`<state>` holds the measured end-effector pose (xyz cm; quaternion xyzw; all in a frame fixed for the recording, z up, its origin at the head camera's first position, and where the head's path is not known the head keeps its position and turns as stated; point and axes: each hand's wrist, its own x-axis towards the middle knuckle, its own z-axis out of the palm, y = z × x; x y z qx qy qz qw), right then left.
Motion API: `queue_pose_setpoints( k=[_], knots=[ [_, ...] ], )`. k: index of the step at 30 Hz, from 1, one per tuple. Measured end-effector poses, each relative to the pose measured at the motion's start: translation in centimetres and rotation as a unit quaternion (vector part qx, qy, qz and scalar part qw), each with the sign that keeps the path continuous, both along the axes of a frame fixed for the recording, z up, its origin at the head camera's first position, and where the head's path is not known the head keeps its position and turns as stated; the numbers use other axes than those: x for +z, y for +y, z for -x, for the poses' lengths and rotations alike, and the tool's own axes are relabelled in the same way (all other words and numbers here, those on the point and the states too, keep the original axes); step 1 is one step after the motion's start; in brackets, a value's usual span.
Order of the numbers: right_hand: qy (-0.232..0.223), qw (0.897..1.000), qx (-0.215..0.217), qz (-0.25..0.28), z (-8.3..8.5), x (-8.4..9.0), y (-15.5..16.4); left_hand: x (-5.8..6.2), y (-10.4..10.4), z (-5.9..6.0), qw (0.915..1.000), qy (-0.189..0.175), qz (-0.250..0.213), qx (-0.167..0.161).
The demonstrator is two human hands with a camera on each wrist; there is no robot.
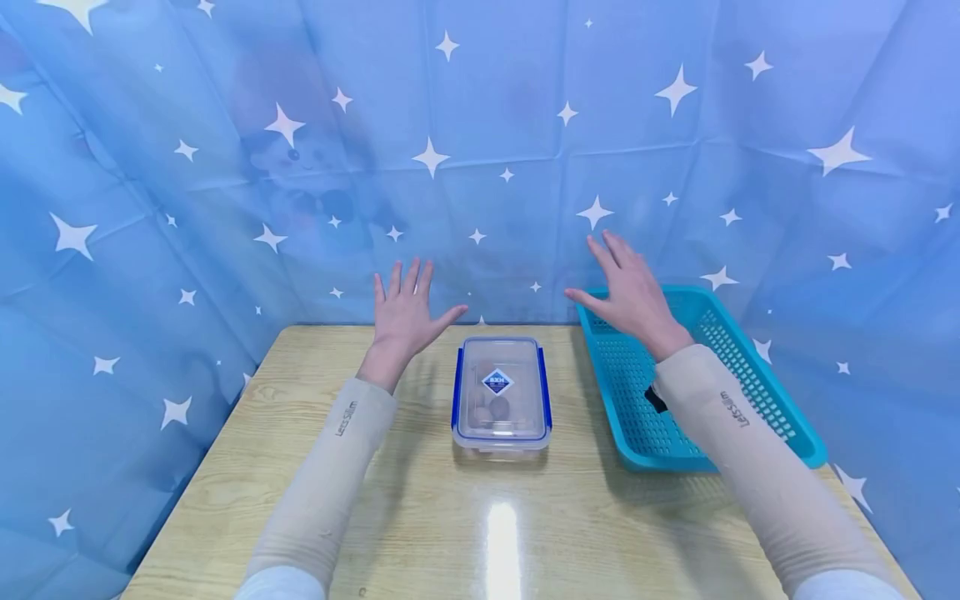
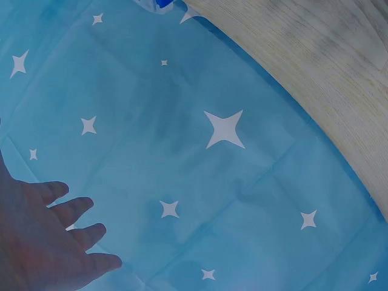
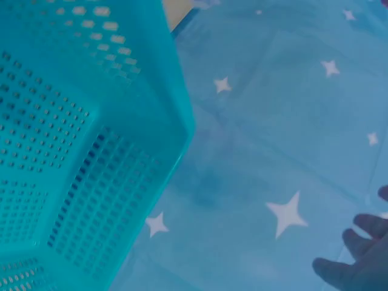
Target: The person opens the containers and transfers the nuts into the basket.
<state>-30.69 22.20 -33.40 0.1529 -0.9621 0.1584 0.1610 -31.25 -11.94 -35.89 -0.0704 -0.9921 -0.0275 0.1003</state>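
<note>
Both hands are held up with fingers spread wide and hold nothing. The left hand (image 1: pixel 405 310) is above the table's (image 1: pixel 420 517) far edge, left of the clear lidded container (image 1: pixel 500 396) at the middle. The right hand (image 1: pixel 632 296) hovers over the turquoise basket (image 1: pixel 757 392) at the right edge.

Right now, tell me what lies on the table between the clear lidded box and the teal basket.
Nothing: in the head view only a bare strip of wooden table separates the clear lidded box from the teal basket. The wrist views don't show it.

Both arms wear beige sleeves (image 1: pixel 330 467) printed with small lettering, perhaps "Let's Slim".
</note>
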Motion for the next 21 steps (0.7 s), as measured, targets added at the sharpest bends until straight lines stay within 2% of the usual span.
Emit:
queue_pose_setpoints(
  k=[13, 21],
  knots=[
    [0.008, 0.999, 0.007, 0.038, -2.4, -0.2, -2.9, -0.2, -0.1, -2.4, 0.9985, 0.019, -0.036, -0.035],
    [0.009, 0.998, 0.016, 0.053, -4.0, -0.9, -4.6, -1.6, 0.0, -4.1, 0.9971, 0.031, -0.036, -0.058]
  ],
)
